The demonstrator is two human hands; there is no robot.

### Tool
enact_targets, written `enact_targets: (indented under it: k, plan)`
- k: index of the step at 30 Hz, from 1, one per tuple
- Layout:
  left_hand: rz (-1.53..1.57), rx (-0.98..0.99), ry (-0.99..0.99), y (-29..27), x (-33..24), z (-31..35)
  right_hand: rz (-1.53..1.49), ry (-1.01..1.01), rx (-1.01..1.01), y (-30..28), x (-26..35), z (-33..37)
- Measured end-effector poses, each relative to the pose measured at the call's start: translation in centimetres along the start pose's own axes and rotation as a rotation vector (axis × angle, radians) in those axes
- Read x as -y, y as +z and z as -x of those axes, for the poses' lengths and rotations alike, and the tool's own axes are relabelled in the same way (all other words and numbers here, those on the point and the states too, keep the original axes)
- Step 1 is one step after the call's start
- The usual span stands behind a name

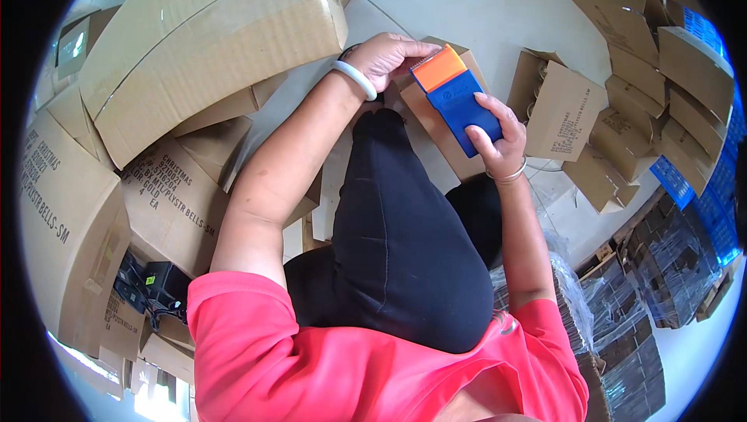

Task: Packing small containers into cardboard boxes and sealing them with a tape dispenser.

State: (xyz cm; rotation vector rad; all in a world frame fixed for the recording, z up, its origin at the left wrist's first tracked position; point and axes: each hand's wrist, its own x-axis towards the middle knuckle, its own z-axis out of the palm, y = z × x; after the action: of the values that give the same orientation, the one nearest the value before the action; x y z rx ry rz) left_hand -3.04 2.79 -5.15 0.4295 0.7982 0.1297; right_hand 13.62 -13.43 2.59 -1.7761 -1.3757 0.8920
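Note:
My right hand [502, 133] grips the blue body of a tape dispenser [465, 105], thumb and fingers along its near right side. The dispenser tilts, with its orange end up and to the left and a toothed edge along that end. My left hand [383, 60], wearing a pale bangle, reaches that orange edge with its fingers drawn together. What lies between those fingertips is too small to make out. Underneath the dispenser is a narrow cardboard box [426, 120], partly covered by it and by my hands.
A large cardboard carton [210, 41] rises at the upper left, with more printed cartons [66, 204] below it. To the right stands an open box [564, 111] with round items inside, near several opened cartons [622, 33]. Plastic-wrapped stacks [673, 259] and blue crates [712, 212] line the far right.

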Motion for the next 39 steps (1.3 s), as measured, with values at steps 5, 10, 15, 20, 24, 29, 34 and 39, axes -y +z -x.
enact_targets:
  k: [5,10,15,20,24,29,34,39]
  plan:
    - [-0.084,-0.059,0.119,0.0,0.3,-0.3,-0.015,0.037,0.039,-0.9,0.7,0.4]
    - [-0.243,-0.272,0.164,-3.5,1.3,-3.4,0.046,0.154,0.112,-2.9,-0.1,4.9]
    - [-0.118,-0.087,-0.068,-4.2,1.5,-4.3,0.049,0.227,0.089,-2.6,0.4,4.5]
    - [-0.406,-0.103,0.150,-4.4,2.9,-5.8,0.043,0.200,0.094,-3.0,0.0,4.6]
    - [-1.030,-0.337,0.349,-5.4,7.1,-6.4,0.007,0.197,0.089,-2.3,0.1,4.7]
    - [-1.222,-0.185,0.652,-2.2,2.1,-3.8,0.003,0.145,0.045,-2.6,-0.5,4.9]
    - [-2.007,0.491,0.527,6.7,-2.1,1.4,-0.011,0.167,0.060,-3.1,-0.2,4.9]
    - [-2.197,0.433,0.621,5.9,0.5,-0.8,-0.052,0.303,0.083,-4.7,0.7,5.4]
